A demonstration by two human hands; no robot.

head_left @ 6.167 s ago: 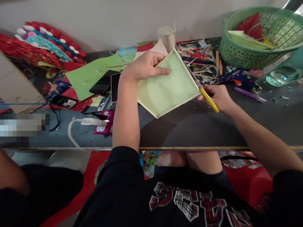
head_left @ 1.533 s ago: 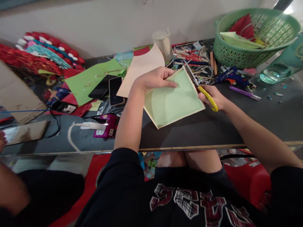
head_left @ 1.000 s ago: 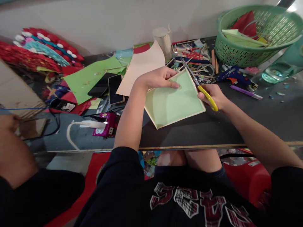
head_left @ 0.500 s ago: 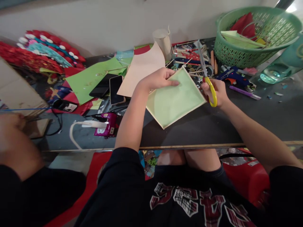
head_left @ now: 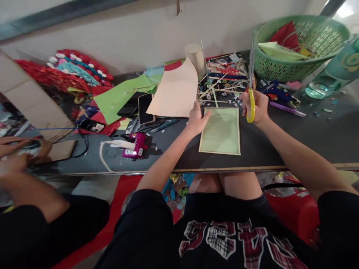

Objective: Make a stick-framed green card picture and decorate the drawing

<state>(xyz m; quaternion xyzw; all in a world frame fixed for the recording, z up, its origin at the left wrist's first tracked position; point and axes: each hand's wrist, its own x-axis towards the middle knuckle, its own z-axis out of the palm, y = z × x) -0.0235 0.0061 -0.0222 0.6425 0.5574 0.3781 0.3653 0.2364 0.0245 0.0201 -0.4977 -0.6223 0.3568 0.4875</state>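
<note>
A pale green rectangular panel with thin light sticks along its edges lies on the dark table. At its upper left corner is my left hand, thumb and fingers apart, the thumb over the panel's edge. My right hand is closed around the yellow handles of the scissors, whose blades point up, away from me. A sheet of cream paper lies just beyond my left hand. Thin sticks and small scraps are piled behind the panel.
A green basket stands at the back right, near a clear bottle. Two phones, green paper and a purple power adapter are left. A co-worker's hands hold a roll of tape at the far left.
The panel has gone from tilted in my left hand to flat on the table, and that hand has opened. The scissors now point more upright. The camera view has shifted.
</note>
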